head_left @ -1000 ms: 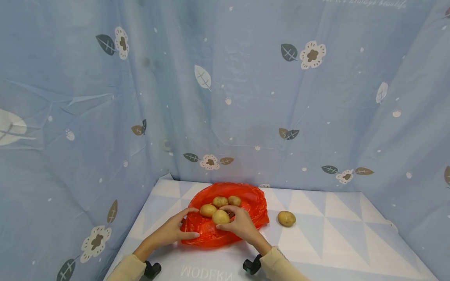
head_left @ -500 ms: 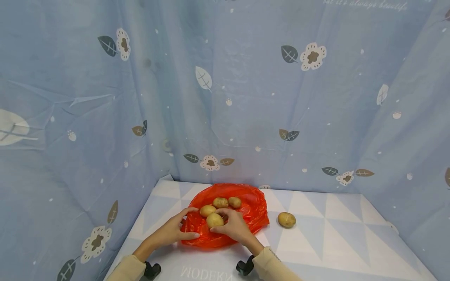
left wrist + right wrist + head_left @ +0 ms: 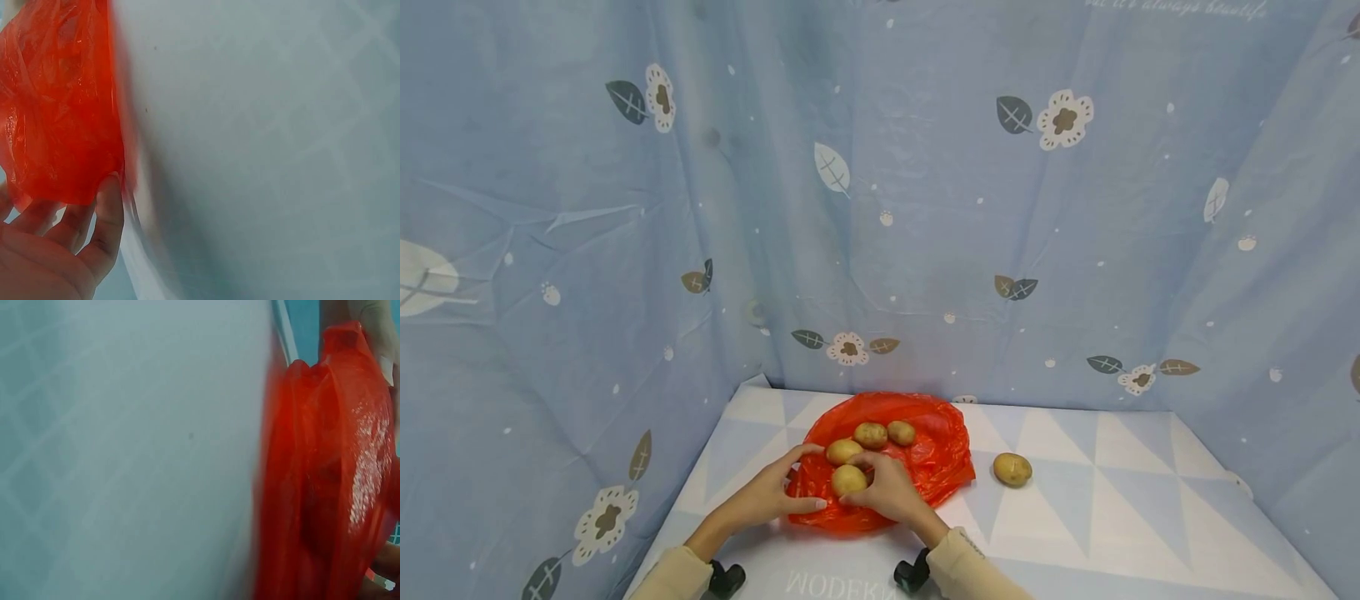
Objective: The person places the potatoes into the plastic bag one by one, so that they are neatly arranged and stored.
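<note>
A red plastic bag lies spread open on the table, with several potatoes inside. My left hand holds the bag's left edge, thumb toward the front and fingers farther back; in the left wrist view the fingertips of that hand meet the red film. Over the front of the bag, my right hand grips a potato between thumb and fingers. Just behind it sits another potato, with two more farther back, one potato beside a smaller potato. From the right wrist, the bag's side hides the held potato.
A single potato lies on the table to the right of the bag. Blue patterned curtains stand behind the table and at both sides.
My right hand has moved left and slightly toward me, carrying the potato with it. The left hand stays at the bag's edge, and the other potatoes have not moved.
</note>
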Motion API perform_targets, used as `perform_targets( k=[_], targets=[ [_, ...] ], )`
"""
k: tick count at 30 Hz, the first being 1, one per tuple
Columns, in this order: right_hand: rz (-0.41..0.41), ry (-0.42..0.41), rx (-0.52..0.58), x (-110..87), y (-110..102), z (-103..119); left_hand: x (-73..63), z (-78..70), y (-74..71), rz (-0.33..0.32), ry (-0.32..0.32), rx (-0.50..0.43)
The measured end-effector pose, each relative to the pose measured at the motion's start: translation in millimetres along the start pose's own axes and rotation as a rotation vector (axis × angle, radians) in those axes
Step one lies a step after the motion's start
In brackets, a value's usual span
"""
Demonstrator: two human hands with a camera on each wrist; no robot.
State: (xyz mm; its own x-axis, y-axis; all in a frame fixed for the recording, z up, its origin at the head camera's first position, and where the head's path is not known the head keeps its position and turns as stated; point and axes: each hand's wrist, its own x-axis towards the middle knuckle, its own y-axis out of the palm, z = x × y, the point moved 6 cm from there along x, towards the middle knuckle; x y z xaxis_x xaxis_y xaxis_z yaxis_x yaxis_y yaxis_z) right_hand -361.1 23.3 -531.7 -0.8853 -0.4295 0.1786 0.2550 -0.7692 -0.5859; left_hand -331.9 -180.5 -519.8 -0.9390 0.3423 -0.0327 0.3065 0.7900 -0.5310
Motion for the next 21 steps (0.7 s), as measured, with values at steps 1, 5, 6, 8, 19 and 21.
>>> perform_targets(
  k=[1,5,6,8,19,21],
  targets=[
    [0.003,0.0,0.002,0.5,1.3,0.4,-0.4,-0.1,-0.1,-0.001,-0.001,0.001],
    [0.011,0.004,0.005,2.8,6.1,1.3,-1.3,0.0,-0.3,-0.001,-0.01,-0.002],
    [0.012,0.004,0.005,3.1,7.1,1.6,-1.5,0.4,-0.2,0.0,-0.013,-0.006],
    [0.009,0.003,-0.005,3.7,8.1,2.1,-1.1,0.7,-0.1,0.003,-0.015,-0.011],
    [0.0,-0.007,-0.024,4.0,9.7,2.3,0.4,4.6,1.0,0.008,-0.01,-0.018],
    [0.003,-0.005,-0.006,4.3,9.0,2.6,0.4,4.7,1.1,0.005,-0.011,-0.016]
  ],
)
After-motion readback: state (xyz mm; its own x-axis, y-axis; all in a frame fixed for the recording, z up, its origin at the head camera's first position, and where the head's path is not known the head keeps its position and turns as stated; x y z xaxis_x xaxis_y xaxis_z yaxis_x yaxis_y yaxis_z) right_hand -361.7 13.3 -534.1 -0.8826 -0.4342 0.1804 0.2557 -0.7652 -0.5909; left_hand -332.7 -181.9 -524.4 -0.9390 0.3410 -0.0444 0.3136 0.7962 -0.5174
